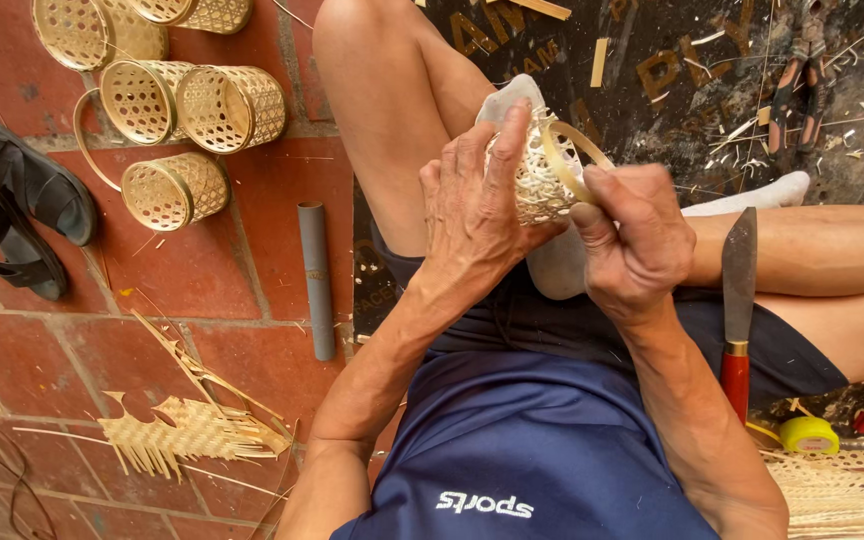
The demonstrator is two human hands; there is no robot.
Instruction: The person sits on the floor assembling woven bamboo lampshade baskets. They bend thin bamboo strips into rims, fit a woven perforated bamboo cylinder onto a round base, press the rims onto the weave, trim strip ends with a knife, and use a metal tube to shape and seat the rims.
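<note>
Head view, looking down at a seated weaver's lap: I see both bare hands closed around a small pale woven basket (532,180) held above the knees. The left hand (472,205) wraps the basket's near side, fingers curled over the weave and the index finger stretched up along it. The right hand (632,245) pinches a thin bamboo hoop (574,155) at the basket's rim, thumb and fingers shut on the strip; the hoop sits tilted against the basket's mouth. A white cloth (557,265) lies under the basket, draped across the blue shorts (552,330).

On the right thigh rests a knife (738,300) with a dark blade and red handle, pointing away from me. Just beyond its handle end, a yellow tape roll (808,434) lies on the ground beside loose bamboo strips. A pair of cutters (797,90) lies on the dark mat at upper right, among shavings.

To the left, on the red tile floor (202,270), stand and lie finished baskets (187,105) in a cluster, well apart from the hands. A grey tube (318,280) lies along the mat's edge. Black sandals (17,205) sit at the far left, and a flat half-woven panel (187,432) lies near the left elbow.
</note>
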